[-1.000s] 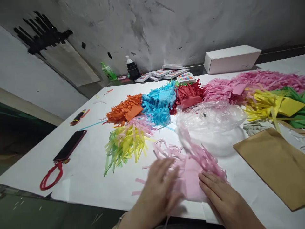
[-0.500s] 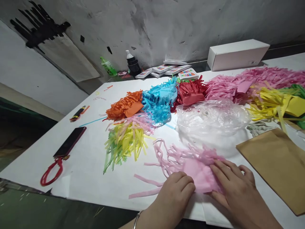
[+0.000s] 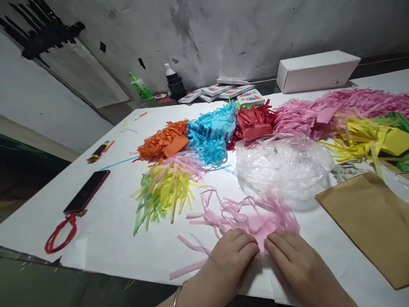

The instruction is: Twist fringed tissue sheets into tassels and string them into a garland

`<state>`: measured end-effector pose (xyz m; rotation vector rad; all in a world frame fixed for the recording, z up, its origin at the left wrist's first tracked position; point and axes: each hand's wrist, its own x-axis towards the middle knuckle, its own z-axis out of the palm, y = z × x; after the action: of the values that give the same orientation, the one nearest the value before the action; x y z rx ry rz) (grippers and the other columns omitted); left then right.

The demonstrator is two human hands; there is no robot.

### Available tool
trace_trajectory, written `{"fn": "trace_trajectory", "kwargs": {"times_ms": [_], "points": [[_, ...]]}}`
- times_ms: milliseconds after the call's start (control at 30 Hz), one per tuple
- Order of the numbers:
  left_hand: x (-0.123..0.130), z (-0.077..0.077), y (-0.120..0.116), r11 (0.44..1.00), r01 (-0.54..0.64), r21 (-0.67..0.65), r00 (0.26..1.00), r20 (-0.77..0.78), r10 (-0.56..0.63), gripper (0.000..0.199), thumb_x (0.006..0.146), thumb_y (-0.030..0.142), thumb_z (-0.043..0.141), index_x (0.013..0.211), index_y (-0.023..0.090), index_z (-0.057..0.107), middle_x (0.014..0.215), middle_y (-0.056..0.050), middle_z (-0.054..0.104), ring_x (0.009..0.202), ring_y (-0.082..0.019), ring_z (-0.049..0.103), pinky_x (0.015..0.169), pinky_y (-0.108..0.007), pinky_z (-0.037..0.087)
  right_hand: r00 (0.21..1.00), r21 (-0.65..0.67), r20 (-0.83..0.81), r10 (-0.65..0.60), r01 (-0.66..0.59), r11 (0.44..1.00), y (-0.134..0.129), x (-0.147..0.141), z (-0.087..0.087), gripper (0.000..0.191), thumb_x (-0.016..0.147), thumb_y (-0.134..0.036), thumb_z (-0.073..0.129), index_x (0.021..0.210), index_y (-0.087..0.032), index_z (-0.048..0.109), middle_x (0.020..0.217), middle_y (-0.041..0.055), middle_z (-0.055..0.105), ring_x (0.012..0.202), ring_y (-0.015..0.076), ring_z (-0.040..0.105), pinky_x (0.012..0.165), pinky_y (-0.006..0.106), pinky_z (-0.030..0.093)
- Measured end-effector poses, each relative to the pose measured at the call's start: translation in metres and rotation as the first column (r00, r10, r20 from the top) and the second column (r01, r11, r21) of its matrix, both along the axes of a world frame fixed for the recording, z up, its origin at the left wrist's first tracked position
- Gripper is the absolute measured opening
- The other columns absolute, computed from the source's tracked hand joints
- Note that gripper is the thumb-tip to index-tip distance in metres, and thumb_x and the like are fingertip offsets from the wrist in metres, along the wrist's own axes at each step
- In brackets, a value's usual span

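A pink fringed tissue paper (image 3: pixel 260 224) lies near the front edge of the white-covered table, its cut strips fanned out to the left and away from me. My left hand (image 3: pixel 234 256) grips its near edge with curled fingers. Close beside it, my right hand (image 3: pixel 290 253) is closed on the same edge, fingertips pressed down. Both thumbs are hidden beneath the fingers. Loose pink strips (image 3: pixel 188 268) stick out to the left of my left wrist, which wears a bangle.
Beyond the hands lies a crumpled clear plastic bag (image 3: pixel 284 164). Orange (image 3: pixel 162 143), blue (image 3: pixel 212 132) and red fringed bundles (image 3: pixel 254 123) line the back. A brown paper sheet (image 3: pixel 367 221) is at right, a phone (image 3: pixel 87 192) and a cutter knife (image 3: pixel 98 151) at left.
My right hand has moved left and nearer to me, from the tissue's right side to its near edge beside my left hand. The fringe on the right now lies spread out.
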<state>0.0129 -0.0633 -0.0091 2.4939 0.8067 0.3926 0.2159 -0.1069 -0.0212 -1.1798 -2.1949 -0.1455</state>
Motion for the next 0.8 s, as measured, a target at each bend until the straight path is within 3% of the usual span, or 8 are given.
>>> {"fn": "trace_trajectory", "kwargs": {"times_ms": [133, 233, 300, 400, 500, 533, 600, 800], "points": [[-0.009, 0.007, 0.014, 0.995, -0.071, 0.069, 0.983, -0.162, 0.082, 0.050, 0.094, 0.050, 0.059, 0.129, 0.016, 0.056, 0.142, -0.014, 0.058, 0.113, -0.033, 0.056, 0.095, -0.051, 0.048, 1.000, -0.022, 0.022, 0.003, -0.002, 1.000, -0.003, 0.012, -0.015, 0.033, 0.090, 0.003, 0.040, 0.105, -0.009, 0.067, 0.111, 0.0129, 0.072, 0.103, 0.0245, 0.064, 0.094, 0.037, 0.047], [-0.014, 0.011, 0.027, 0.932, -0.282, 0.227, 0.906, -0.257, 0.336, 0.057, 0.095, 0.052, 0.055, 0.133, 0.010, 0.053, 0.145, -0.023, 0.053, 0.115, -0.041, 0.054, 0.089, -0.061, 0.046, 0.996, -0.088, 0.090, 0.006, 0.002, 0.996, -0.008, 0.015, -0.021, 0.034, 0.088, 0.004, 0.041, 0.108, -0.010, 0.065, 0.137, 0.0148, 0.061, 0.117, 0.0267, 0.058, 0.102, 0.040, 0.042], [-0.014, 0.014, 0.030, 0.882, -0.352, 0.313, 0.879, -0.214, 0.427, 0.057, 0.097, 0.050, 0.052, 0.134, 0.007, 0.052, 0.145, -0.026, 0.051, 0.118, -0.042, 0.053, 0.090, -0.062, 0.045, 0.995, -0.134, 0.094, -0.021, 0.033, 0.990, -0.010, 0.011, -0.025, 0.028, 0.090, 0.000, 0.042, 0.100, -0.013, 0.065, 0.143, 0.0143, 0.056, 0.121, 0.0283, 0.056, 0.103, 0.043, 0.040], [-0.008, 0.015, 0.020, 0.938, -0.191, 0.289, 0.964, -0.125, 0.235, 0.065, 0.091, 0.057, 0.058, 0.135, 0.010, 0.051, 0.144, -0.023, 0.052, 0.124, -0.039, 0.050, 0.099, -0.058, 0.042, 0.996, -0.128, 0.043, -0.075, 0.080, 0.989, -0.008, 0.005, -0.028, 0.025, 0.094, -0.006, 0.041, 0.097, -0.015, 0.064, 0.135, 0.0142, 0.062, 0.119, 0.0289, 0.056, 0.100, 0.044, 0.040], [-0.002, 0.008, 0.006, 0.982, -0.021, 0.189, 0.997, -0.064, 0.034, 0.036, 0.095, 0.039, 0.059, 0.125, 0.018, 0.057, 0.133, -0.011, 0.064, 0.117, -0.029, 0.056, 0.099, -0.045, 0.045, 0.998, -0.105, 0.018, -0.065, 0.067, 0.992, -0.004, 0.007, -0.025, 0.029, 0.092, -0.004, 0.040, 0.106, -0.014, 0.064, 0.132, 0.0129, 0.064, 0.118, 0.0260, 0.056, 0.100, 0.041, 0.039], [-0.001, 0.004, 0.003, 0.987, -0.022, 0.162, 0.999, -0.038, 0.028, 0.024, 0.097, 0.027, 0.056, 0.120, 0.019, 0.059, 0.129, -0.008, 0.067, 0.115, -0.026, 0.057, 0.098, -0.042, 0.045, 0.999, -0.111, 0.003, -0.054, 0.054, 0.992, -0.002, 0.009, -0.023, 0.029, 0.092, -0.004, 0.041, 0.108, -0.014, 0.064, 0.132, 0.0124, 0.064, 0.118, 0.0251, 0.056, 0.100, 0.039, 0.039], [-0.002, -0.001, 0.003, 0.992, -0.057, 0.108, 0.998, 0.021, 0.055, 0.021, 0.095, 0.011, 0.051, 0.112, 0.019, 0.061, 0.124, -0.005, 0.070, 0.111, -0.022, 0.058, 0.096, -0.038, 0.046, 0.999, -0.138, -0.034, -0.031, 0.026, 0.990, 0.000, 0.014, -0.018, 0.027, 0.092, -0.004, 0.044, 0.108, -0.014, 0.062, 0.128, 0.0112, 0.066, 0.117, 0.0242, 0.055, 0.100, 0.038, 0.039], [-0.004, 0.002, 0.012, 0.993, -0.118, 0.018, 0.993, 0.022, 0.117, 0.022, 0.093, 0.006, 0.050, 0.106, 0.019, 0.062, 0.125, -0.006, 0.069, 0.104, -0.024, 0.058, 0.089, -0.040, 0.051, 0.995, -0.162, 0.042, -0.092, 0.098, 0.982, 0.008, 0.013, -0.017, 0.013, 0.096, -0.015, 0.048, 0.102, -0.017, 0.059, 0.120, 0.0111, 0.068, 0.106, 0.0269, 0.058, 0.090, 0.040, 0.042]]}}
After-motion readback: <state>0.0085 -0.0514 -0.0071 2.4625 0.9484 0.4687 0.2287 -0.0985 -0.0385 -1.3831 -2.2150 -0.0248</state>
